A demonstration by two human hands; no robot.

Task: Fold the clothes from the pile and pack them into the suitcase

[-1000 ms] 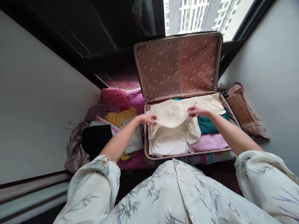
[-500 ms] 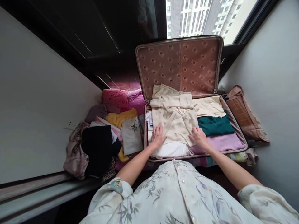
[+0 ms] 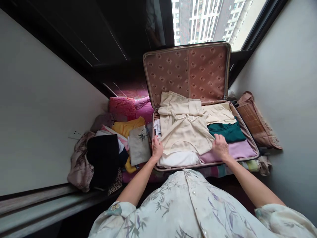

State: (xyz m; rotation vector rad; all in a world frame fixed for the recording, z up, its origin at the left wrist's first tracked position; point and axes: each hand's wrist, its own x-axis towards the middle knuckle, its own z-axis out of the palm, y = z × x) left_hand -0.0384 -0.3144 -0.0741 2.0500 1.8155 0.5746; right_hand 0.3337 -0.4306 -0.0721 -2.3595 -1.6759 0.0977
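Where cream blouse (image 3: 183, 130) covers suitcase (image 3: 244, 124), stack beneath hidden (edges peek).

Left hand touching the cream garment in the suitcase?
Touching. The head view shows the left hand resting flat on the left edge of the cream garment, no gap visible.

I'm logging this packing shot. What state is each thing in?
Brown patterned-lining suitcase: open, lid upright.
Cream fabric blouse: spread flat on top of the suitcase's left stack.
Left hand: flat on the blouse's left edge.
Right hand: flat at the blouse's right corner.
Dark green folded garment: folded, packed.
Lilac folded garment: folded, packed.
Black cloth: heaped outside the suitcase.
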